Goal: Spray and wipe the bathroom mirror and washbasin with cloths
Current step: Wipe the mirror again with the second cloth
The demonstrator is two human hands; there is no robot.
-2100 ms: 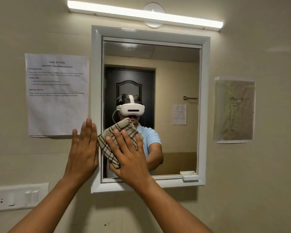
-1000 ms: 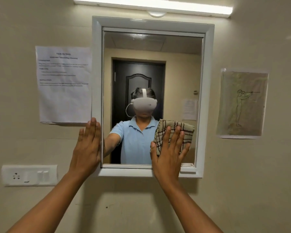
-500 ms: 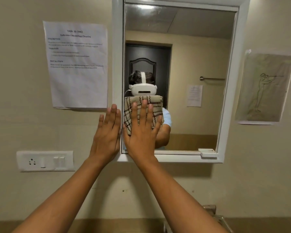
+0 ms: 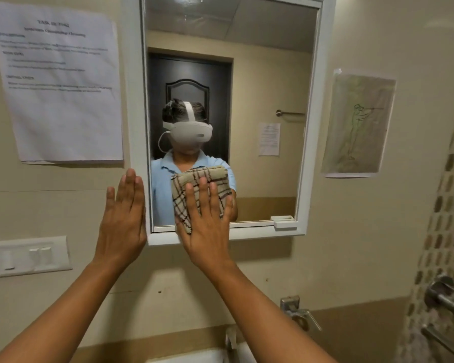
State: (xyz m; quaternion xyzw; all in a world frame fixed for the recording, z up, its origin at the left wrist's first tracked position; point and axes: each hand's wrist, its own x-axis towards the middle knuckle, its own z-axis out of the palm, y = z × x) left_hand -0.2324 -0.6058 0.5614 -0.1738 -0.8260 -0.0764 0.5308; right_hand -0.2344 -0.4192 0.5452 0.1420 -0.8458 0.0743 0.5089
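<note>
Right hand (image 4: 207,229), fingers spread, pressing checked cloth (image 4: 194,187) flat to mirror (image 4: 260,87) low down, for wiping; left hand (image 4: 123,218) flat against frame (image 4: 135,113), empty, likely bracing.

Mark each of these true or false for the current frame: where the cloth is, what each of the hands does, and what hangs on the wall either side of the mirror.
1. The right hand presses the beige checked cloth flat against the white-framed mirror. True.
2. The cloth sits near the mirror's top edge. False: it is low on the glass, reaching the bottom frame.
3. The left hand holds a spray bottle. False: it holds nothing and rests flat, fingers straight, at the mirror's left frame.
4. A printed white paper sheet hangs on the wall left of the mirror. True.
5. The white switch plate is right of the mirror. False: it is lower left; a line drawing of a figure hangs on the right.
</note>
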